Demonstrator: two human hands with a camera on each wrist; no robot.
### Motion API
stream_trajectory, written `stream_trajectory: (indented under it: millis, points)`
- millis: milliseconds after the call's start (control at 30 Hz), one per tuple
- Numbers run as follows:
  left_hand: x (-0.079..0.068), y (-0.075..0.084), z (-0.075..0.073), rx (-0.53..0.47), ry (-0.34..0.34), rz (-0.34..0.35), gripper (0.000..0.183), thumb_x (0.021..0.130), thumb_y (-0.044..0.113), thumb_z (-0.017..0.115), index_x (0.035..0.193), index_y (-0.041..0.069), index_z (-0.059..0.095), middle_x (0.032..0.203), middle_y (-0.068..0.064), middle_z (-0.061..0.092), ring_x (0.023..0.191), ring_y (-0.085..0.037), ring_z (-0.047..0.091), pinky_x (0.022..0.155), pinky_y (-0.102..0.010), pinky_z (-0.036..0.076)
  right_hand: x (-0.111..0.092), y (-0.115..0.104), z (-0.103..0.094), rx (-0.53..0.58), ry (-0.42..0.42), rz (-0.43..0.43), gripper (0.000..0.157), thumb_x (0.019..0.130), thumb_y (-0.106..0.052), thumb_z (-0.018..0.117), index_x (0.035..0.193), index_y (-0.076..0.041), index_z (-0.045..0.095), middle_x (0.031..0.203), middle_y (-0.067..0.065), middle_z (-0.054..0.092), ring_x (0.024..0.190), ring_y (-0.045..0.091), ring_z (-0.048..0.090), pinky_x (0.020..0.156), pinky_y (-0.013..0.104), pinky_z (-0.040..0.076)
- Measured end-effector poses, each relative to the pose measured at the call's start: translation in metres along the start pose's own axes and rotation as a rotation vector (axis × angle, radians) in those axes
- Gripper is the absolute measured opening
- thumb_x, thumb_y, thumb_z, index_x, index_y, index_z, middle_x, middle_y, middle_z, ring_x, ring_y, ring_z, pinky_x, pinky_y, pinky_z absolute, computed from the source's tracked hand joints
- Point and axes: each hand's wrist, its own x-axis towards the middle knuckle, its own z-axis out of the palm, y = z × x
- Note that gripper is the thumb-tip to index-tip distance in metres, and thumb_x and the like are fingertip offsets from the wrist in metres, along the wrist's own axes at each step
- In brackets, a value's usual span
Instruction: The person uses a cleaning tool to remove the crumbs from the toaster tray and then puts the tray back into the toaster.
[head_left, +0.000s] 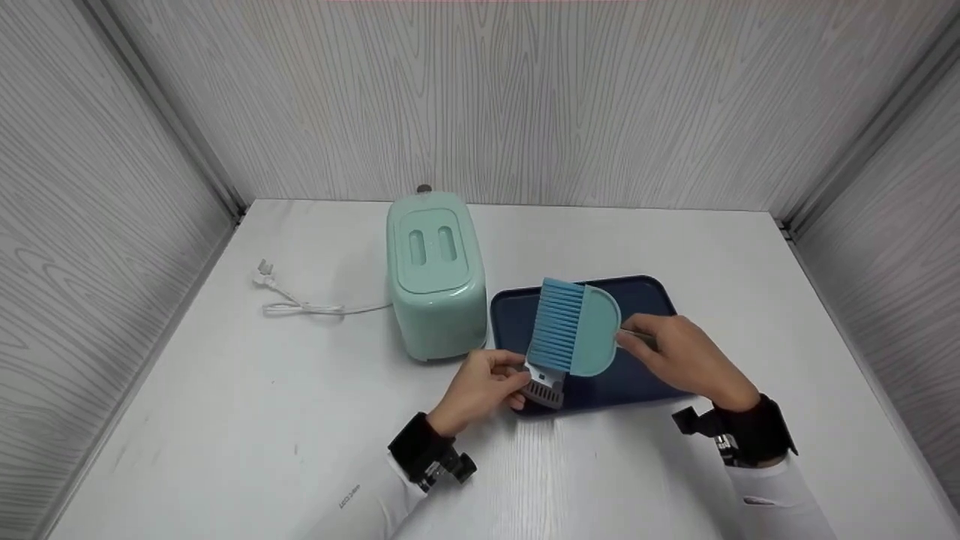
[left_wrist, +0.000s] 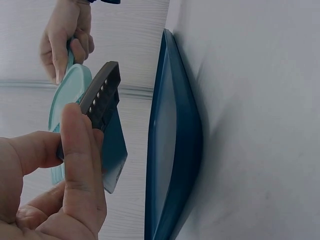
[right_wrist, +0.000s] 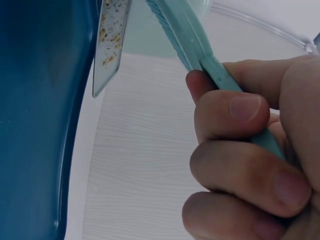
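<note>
My left hand (head_left: 487,386) pinches a toaster crumb tray (head_left: 546,376) by its dark slotted end, thumb on one side and fingers on the other. The right wrist view shows yellow-brown crumbs on the metal face of this crumb tray (right_wrist: 111,42), which is tilted steeply. My right hand (head_left: 679,356) grips the handle of a mint-green brush (head_left: 598,334), fingers curled round it. Its blue bristles (head_left: 556,324) point left and overlap the crumb tray in the head view. Both things are held above a dark blue serving tray (head_left: 652,296).
A mint-green toaster (head_left: 439,292) with two slots stands left of the serving tray. Its white cord (head_left: 322,308) lies bundled on the table to the left, with the plug (head_left: 264,276) at its end. Grey wood-grain panels (head_left: 495,105) enclose the white table on the back and sides.
</note>
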Motion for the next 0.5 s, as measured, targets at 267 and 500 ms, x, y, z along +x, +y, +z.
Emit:
stream_trajectory:
  millis: [267, 500]
  points:
    - [-0.0008, 0.0015, 0.0006, -0.011, 0.002, -0.002, 0.039, 0.097, 0.000, 0.066, 0.132, -0.015, 0.059, 0.100, -0.017, 0.072, 0.063, -0.011, 0.068, 0.064, -0.027, 0.062, -0.0026, 0.0017, -0.0001, -0.029, -0.025, 0.020, 0.016, 0.105, -0.023, 0.063, 0.104, -0.012, 0.074, 0.081, -0.009, 0.065, 0.065, 0.005, 0.047, 0.062, 0.026, 0.038]
    - [-0.0016, 0.0013, -0.0015, -0.004, -0.001, -0.017, 0.039, 0.097, 0.001, 0.066, 0.133, -0.014, 0.059, 0.097, -0.015, 0.069, 0.064, -0.011, 0.068, 0.064, -0.026, 0.062, -0.0067, 0.0039, -0.0045, -0.069, -0.033, 0.042, 0.015, 0.103, -0.020, 0.066, 0.105, -0.010, 0.076, 0.086, -0.006, 0.072, 0.069, 0.004, 0.056, 0.064, 0.026, 0.048]
